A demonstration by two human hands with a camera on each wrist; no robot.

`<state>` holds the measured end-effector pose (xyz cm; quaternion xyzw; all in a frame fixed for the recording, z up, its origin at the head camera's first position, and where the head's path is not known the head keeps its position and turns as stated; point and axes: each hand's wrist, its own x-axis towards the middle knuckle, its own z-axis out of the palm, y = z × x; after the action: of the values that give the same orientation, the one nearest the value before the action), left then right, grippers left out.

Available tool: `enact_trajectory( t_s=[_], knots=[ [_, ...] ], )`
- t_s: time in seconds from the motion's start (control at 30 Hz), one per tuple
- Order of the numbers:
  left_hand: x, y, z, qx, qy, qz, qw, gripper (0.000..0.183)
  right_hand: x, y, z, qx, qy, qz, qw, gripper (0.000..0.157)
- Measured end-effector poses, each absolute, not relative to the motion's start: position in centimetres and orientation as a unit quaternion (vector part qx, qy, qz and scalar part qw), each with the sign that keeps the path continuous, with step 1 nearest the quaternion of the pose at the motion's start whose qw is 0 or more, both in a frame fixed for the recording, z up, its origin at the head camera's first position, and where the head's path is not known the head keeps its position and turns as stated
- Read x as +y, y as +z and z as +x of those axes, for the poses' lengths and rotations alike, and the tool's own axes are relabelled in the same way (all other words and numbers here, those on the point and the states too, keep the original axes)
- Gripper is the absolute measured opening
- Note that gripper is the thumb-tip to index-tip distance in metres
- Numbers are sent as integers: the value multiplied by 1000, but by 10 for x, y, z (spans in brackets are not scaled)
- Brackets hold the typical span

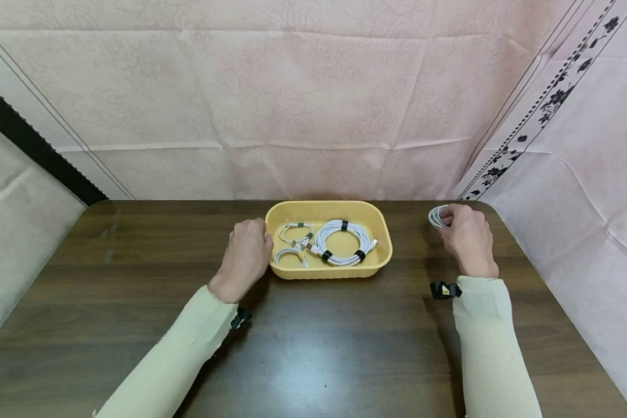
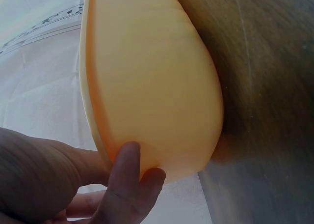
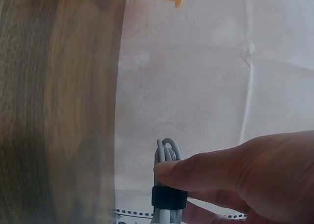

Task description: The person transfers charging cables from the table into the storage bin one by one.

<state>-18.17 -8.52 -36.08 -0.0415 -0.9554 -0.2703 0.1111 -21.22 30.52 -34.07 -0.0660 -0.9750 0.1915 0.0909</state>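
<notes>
A yellow plastic basket [image 1: 330, 273] stands at the back of the table, with several coiled white cables in it. The largest coil [image 1: 320, 237] has black straps round it; two smaller coils lie to its left. My left hand [image 1: 244, 255] grips the basket's left end, thumb at the rim and fingertips against the outer wall [image 2: 152, 86]. Off to the right, my right hand [image 1: 467, 238] pinches another coiled white cable [image 1: 436, 217] between thumb and fingers. In the right wrist view a black strap [image 3: 169, 198] binds that cable.
The dark wooden table [image 1: 313, 348] ends at a pale, rose-patterned cloth [image 1: 303, 104] hanging behind it. More cloth hangs at the left and right sides. Some tape-like marks [image 1: 110, 235] show on the table's left part.
</notes>
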Motion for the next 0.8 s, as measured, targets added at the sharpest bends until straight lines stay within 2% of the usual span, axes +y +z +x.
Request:
enact_trajectory(
  t_s=[0.8],
  knots=[
    [-85,-360,-181,-956,-268,-45,110,17,299,-331,-207,-974,196,-64,96,26]
  ],
)
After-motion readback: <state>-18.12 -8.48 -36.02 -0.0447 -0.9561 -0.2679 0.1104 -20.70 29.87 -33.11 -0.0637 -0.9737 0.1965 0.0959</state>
